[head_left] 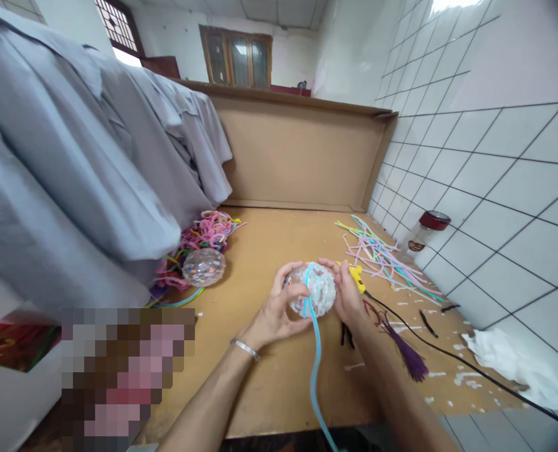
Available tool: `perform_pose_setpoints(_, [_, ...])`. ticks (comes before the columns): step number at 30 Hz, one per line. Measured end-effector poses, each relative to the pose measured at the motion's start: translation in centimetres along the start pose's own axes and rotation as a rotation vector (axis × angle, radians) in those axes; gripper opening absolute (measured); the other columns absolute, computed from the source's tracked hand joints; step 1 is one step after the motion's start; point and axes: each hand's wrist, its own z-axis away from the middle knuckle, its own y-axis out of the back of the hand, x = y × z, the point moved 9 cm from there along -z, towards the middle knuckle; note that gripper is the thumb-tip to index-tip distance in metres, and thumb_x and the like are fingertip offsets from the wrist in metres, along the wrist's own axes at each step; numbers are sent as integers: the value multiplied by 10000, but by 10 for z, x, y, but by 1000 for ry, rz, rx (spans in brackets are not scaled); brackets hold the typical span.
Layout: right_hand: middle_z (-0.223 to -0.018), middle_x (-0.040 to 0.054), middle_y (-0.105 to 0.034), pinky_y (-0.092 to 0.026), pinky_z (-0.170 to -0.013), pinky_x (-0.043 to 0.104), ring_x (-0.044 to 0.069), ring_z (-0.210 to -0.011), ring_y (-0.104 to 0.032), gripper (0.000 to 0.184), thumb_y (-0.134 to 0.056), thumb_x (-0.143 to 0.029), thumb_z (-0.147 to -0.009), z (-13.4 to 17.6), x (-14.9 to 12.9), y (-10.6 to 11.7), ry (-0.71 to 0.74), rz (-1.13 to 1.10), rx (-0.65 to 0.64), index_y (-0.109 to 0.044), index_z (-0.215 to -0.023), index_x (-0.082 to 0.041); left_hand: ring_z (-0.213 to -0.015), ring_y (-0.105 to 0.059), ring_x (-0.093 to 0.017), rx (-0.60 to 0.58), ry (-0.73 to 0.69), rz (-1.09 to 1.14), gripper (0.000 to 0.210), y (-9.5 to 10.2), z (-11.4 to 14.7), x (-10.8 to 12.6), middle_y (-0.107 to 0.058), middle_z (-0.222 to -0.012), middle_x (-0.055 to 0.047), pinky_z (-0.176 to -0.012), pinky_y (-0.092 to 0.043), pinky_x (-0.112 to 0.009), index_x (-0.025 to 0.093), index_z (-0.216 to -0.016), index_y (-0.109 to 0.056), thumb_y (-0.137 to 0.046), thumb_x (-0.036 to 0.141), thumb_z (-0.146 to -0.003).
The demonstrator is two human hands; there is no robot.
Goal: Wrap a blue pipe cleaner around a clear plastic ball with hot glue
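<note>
Head view: the bench [269, 238] is closed off at the back by a cardboard panel [297, 150] and bordered on the right by a tiled wall [495, 157]. The left side is crowded by hanging grey-blue garments [100, 138], by which part of a pile of fuzzy coloured stems [213, 229] is covered; a spare clear ball [204, 268] is set against the pile. On the right, loose pastel stems [377, 251] are strewn near a red-lidded jar [415, 242]. A yellow glue gun [358, 279] is partly hidden behind the right hand [349, 301], its black cord [415, 333] trailed toward the lower right, past a purple tassel [413, 358] and crumpled white tissue [504, 351].

The clear ball with white filling [324, 292] is held just above the bench's middle, between both hands. Its left side is clasped by the left hand [279, 307], the thumb laid across the front and the fingers curved around it. The right hand is cupped at the other side, fingers partly bent; whether the ball is gripped or only touched by them cannot be told. A blue stem [315, 364] is draped down its front and hangs between the forearms.
</note>
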Motion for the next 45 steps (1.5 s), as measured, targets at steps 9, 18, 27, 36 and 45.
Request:
perform_pose_setpoints(9, [-1009, 67, -763, -504, -911, 417, 236, -996, -683, 554, -344, -676, -917, 21, -56, -18, 358, 502, 20, -627, -1124, -247, -1324, -431, -313, -42, -28, -61, 453, -7, -1, 2, -305, -1424, -105, -1024, -478, -480, 270, -1126, -499, -715, 161, -743])
perform_pose_setpoints(18, [-1190, 66, -707, -411, -1013, 443, 237, -1158, -587, 470, -322, -531, -984, 44, -68, -38, 531, 817, -44, -651, -1161, -246, -1302, -436, -301, -50, 14, -18, 481, -11, 2, -6, -313, -1397, -98, -1040, -457, -483, 276, -1156, -497, -719, 199, -736])
perform_pose_setpoints(27, [-1180, 55, -705, -357, -1036, 468, 248, -1159, -572, 391, -372, -471, -976, 55, -58, -47, 606, 895, -10, -637, -1184, -274, -1294, -452, -297, -34, 126, -42, 508, -11, 7, -29, -337, -1358, -114, -1066, -436, -480, 248, -1136, -517, -756, 197, -691])
perform_pose_setpoints(36, [-1095, 65, -692, -401, -1025, 453, 246, -1135, -570, 426, -408, -470, -961, 46, -30, -37, 518, 695, 37, -514, -1316, -260, -1330, -405, -331, -64, 347, 55, 607, -11, 14, -57, -348, -1341, -119, -1085, -410, -506, 218, -1136, -546, -803, 165, -590])
perform_pose_setpoints(45, [-1029, 72, -707, -360, -1054, 485, 251, -1087, -579, 387, -413, -447, -955, 54, -34, -31, 601, 786, 117, -563, -1244, -238, -1320, -415, -313, -53, 425, 71, 627, -15, 20, -69, -345, -1332, -105, -1077, -423, -475, 224, -1136, -526, -805, 184, -576])
